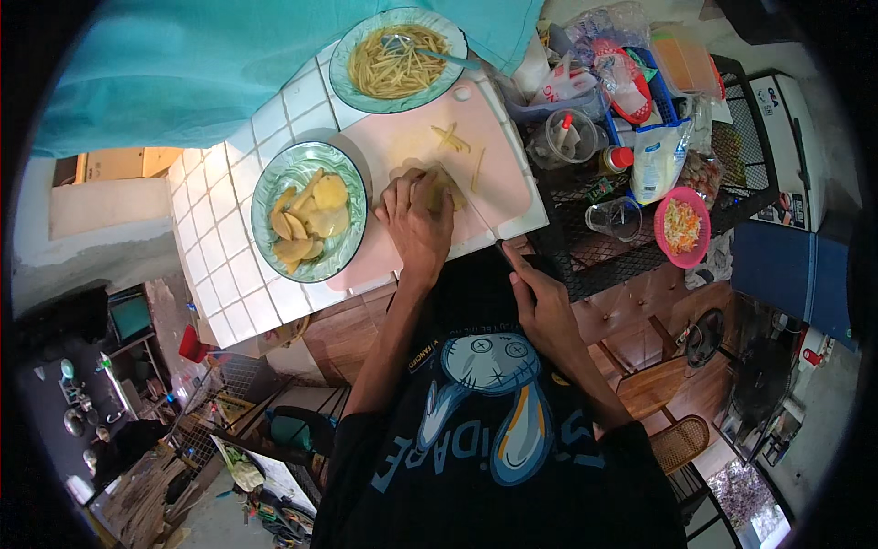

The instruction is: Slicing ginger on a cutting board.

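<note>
My left hand (417, 223) presses its bent fingers on a stack of potato slices (449, 191) lying on a pink cutting board (504, 182). In my right hand (545, 298) is the dark handle of a knife, index finger stretched along it. The thin knife blade (480, 213) reaches over the board to the slices, beside my left thumb. Several cut potato strips (451, 139) lie farther up the board. Left of my left hand, a green-white enamel plate (266, 189) holds larger potato slices (329, 192).
A second enamel plate (341, 86) at the back holds thin potato strips (394, 72) and a spoon (439, 56). To the right, a black mesh rack (603, 271) bears jars, bags and a pink basket (662, 230) of shredded vegetables. A teal curtain (178, 75) borders the tiled counter (233, 254).
</note>
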`<action>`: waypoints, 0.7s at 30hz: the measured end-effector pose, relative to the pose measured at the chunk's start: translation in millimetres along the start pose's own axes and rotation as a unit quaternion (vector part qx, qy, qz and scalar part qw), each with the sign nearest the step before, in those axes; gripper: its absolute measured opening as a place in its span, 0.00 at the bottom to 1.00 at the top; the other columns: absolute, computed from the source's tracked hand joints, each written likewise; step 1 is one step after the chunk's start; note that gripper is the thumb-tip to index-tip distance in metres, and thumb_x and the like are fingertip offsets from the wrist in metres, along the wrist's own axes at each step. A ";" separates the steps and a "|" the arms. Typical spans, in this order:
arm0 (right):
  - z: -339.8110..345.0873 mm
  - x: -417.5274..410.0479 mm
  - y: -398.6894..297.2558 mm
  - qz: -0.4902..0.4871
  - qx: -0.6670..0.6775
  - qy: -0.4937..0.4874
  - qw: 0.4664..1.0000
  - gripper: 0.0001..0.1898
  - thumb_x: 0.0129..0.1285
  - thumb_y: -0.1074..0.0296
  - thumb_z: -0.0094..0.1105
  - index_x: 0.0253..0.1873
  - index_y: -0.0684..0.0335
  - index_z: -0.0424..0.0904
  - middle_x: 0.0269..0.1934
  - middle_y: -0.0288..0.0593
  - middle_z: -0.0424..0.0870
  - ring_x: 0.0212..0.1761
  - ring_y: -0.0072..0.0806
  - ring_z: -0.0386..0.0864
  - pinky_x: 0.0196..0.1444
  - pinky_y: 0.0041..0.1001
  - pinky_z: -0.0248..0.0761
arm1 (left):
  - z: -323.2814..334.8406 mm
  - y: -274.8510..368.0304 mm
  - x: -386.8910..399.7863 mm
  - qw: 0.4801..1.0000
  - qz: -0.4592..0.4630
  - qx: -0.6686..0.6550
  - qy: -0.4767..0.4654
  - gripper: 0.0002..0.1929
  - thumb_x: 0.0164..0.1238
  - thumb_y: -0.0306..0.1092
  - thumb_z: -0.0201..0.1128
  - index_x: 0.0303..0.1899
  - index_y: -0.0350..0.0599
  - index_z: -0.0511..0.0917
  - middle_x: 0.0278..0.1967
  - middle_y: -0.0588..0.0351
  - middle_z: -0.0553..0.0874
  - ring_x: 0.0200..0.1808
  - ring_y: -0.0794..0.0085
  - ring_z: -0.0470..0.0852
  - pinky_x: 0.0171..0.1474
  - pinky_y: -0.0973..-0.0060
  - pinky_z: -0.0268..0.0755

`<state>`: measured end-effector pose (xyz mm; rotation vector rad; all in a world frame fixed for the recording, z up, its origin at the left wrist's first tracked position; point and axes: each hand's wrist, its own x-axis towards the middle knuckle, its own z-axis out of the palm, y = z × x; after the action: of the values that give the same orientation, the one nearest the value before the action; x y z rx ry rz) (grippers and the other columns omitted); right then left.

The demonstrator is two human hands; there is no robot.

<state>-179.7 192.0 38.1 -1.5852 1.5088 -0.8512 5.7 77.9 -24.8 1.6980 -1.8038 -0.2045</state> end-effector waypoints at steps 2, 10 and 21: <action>-0.1 3.4 -0.2 -0.005 0.013 0.005 1.000 0.26 0.78 0.73 0.55 0.78 0.57 0.70 0.38 0.60 0.85 0.37 0.52 0.85 0.45 0.42 0.77 | -2.2 0.8 -0.4 1.000 -0.001 -0.009 0.002 0.19 0.62 0.33 0.73 0.56 0.49 0.85 0.58 0.57 0.84 0.61 0.58 0.77 0.65 0.57 0.59; -15.6 8.4 -15.4 0.157 0.246 -0.060 0.955 0.24 0.84 0.68 0.49 0.80 0.57 0.68 0.31 0.34 0.75 0.29 0.14 0.69 0.30 0.19 0.64 | -8.1 11.8 28.3 0.995 -0.065 -0.081 0.004 0.14 0.73 0.40 0.70 0.55 0.46 0.86 0.51 0.54 0.87 0.58 0.58 0.77 0.64 0.58 0.61; -23.6 5.4 -4.4 0.184 0.261 -0.054 0.946 0.24 0.84 0.65 0.50 0.80 0.56 0.68 0.31 0.33 0.74 0.29 0.14 0.69 0.31 0.19 0.65 | 0.3 -11.5 62.0 0.998 -0.038 0.021 -0.043 0.11 0.69 0.40 0.71 0.46 0.47 0.91 0.46 0.49 0.91 0.51 0.55 0.82 0.56 0.59 0.70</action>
<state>-197.8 184.7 53.0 -0.9133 1.3035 -0.8420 18.0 17.8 -9.9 1.8146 -1.8184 -0.2775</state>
